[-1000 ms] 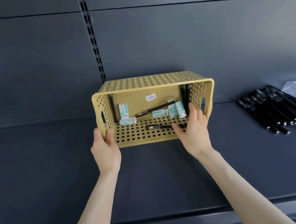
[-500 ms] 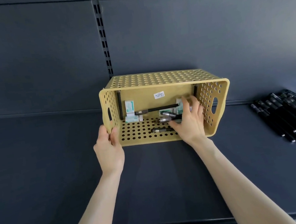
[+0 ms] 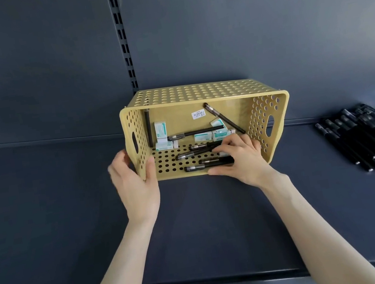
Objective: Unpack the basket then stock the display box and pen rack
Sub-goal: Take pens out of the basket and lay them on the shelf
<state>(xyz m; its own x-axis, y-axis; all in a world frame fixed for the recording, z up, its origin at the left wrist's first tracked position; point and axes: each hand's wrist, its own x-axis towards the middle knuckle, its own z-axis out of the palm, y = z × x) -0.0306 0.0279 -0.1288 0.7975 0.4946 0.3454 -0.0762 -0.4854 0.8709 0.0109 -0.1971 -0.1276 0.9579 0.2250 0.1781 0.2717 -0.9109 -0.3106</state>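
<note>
Head view: the basket (image 3: 198,92) lay tipped on the shelf (image 3: 73,231), left hand (image 3: 137,188) gripping its left wall, right hand (image 3: 245,160) closed on pens (image 3: 195,168) inside it. These were probably light, stiff and slippery, best gripped mid-barrel.

You see a basket (image 3: 177,116) of smooth, matt yellow plastic, punched with round holes. The pens (image 3: 195,133) inside it look like black plastic with a dull sheen and bright metallic bands near one end. The small boxes (image 3: 161,130) appear to be printed card, the label (image 3: 198,114) paper. Your shelf (image 3: 70,208) reads as smooth, matt painted metal. The pen pile (image 3: 363,137) on it shines faintly.
</note>
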